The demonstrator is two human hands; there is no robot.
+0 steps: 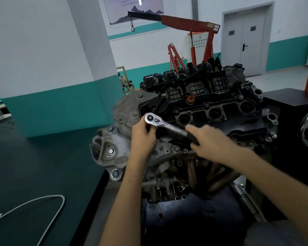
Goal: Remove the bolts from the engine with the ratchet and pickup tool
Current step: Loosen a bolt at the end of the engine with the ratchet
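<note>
1. Head view: the engine (pixel 203 121) stood just right of the dark table (pixel 34 166).
2. The ratchet (pixel 169 126) lay across the engine's near top edge, head to the left.
3. The left hand (pixel 143 137) had its fingers clamped on the ratchet head.
4. The right hand (pixel 212 139), blurred, had its fingers wrapped round the black handle.
5. The pickup tool (pixel 62 198) lay on the table, well apart from the engine.

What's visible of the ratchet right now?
The ratchet is shiny metal with a round head, a small lever on top and a black grip. It lies slanted over the engine, head up-left. The left hand holds it beneath the head; the right hand, blurred, grips the black end.
</note>
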